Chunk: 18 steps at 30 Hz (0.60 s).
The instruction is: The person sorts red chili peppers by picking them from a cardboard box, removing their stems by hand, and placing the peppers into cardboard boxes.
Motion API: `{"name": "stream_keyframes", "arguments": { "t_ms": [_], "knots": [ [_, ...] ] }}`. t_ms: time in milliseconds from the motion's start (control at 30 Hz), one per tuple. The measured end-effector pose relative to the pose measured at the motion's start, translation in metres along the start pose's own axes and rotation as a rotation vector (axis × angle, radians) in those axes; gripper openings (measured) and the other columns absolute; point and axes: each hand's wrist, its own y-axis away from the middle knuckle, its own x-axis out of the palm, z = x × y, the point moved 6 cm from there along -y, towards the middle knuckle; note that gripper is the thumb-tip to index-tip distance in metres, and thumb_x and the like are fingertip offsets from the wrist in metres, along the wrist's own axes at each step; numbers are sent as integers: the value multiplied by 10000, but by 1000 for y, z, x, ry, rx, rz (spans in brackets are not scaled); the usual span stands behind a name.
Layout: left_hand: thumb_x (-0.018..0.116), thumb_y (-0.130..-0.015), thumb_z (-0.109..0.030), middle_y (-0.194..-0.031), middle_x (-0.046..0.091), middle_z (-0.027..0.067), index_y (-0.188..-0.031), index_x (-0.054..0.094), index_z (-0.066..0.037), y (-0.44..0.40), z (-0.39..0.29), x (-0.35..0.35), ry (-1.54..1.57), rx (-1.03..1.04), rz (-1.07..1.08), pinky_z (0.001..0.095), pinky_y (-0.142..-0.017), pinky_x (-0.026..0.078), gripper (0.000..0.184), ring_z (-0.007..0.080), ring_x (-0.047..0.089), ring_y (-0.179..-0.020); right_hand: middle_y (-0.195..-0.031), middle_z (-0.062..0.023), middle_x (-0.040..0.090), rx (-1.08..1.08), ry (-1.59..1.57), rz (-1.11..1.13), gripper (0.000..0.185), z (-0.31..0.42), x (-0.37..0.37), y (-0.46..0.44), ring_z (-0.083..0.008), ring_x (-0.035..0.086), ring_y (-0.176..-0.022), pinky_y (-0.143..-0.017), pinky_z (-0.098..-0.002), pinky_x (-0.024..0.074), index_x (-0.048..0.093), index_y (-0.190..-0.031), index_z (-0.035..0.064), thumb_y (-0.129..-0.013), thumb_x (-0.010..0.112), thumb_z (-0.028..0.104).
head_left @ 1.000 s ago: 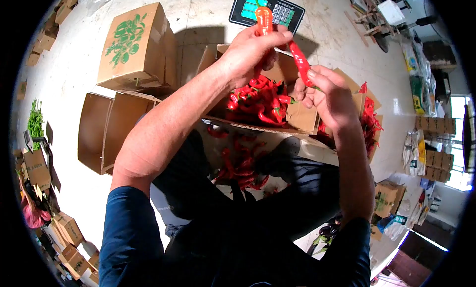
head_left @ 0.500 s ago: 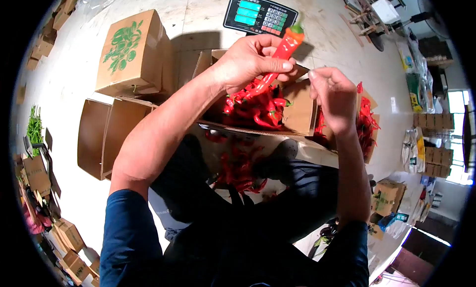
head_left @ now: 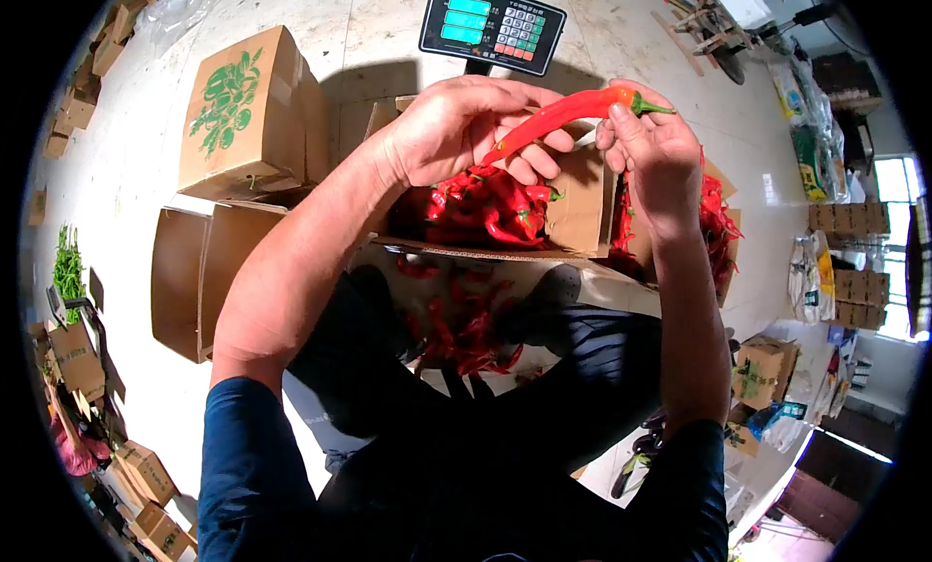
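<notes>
A long red chili pepper (head_left: 563,114) with a green stem is pinched near its stem end by my right hand (head_left: 650,149). My left hand (head_left: 451,130) is open, fingers spread behind the pepper, whose tip reaches in front of the palm; whether they touch I cannot tell. Below the hands, red chili peppers (head_left: 495,213) fill part of an open cardboard box (head_left: 584,208). More red peppers (head_left: 718,222) lie in a box beyond my right wrist. Loose red peppers (head_left: 466,324) are heaped on the floor between my legs.
A scale display (head_left: 493,25) with lit green readouts stands behind the box. At left are a closed carton (head_left: 233,125) with a green vegetable print and an open carton (head_left: 180,281). Green produce (head_left: 68,271) lies far left, with stacked cartons (head_left: 849,227) far right.
The red chili pepper has passed from my left hand to my right and swung from steep to nearly level. My left hand has opened and shifted slightly left.
</notes>
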Motion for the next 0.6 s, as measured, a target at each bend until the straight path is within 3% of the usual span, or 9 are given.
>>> {"name": "stream_keyframes", "arguments": {
  "t_ms": [200, 300, 600],
  "knots": [
    [483, -999, -65, -1132, 660, 229, -1381, 445, 70, -2, 7, -5, 31, 19, 50, 330, -761, 611, 407, 233, 711, -868, -866, -78, 626, -40, 20, 46, 330, 5, 2, 2, -92, 549, -706, -586, -201, 424, 545, -1257, -51, -966, 587, 98],
    [525, -990, -79, -1121, 667, 200, -1370, 466, 60, -4, 7, -6, -11, 47, 58, 314, -770, 601, 408, 214, 706, -868, -824, -76, 636, 9, -9, 9, 290, 3, 2, 2, -78, 523, -641, -578, -199, 429, 568, -1187, -46, -958, 613, 126],
    [540, -991, -99, -1111, 675, 164, -1360, 488, 42, -4, 8, -6, -96, 31, 53, 290, -775, 590, 398, 194, 702, -870, -863, -88, 657, 2, -84, -9, 323, 3, 2, 1, -95, 571, -680, -579, -205, 446, 588, -1142, -48, -940, 642, 198]
  ]
}}
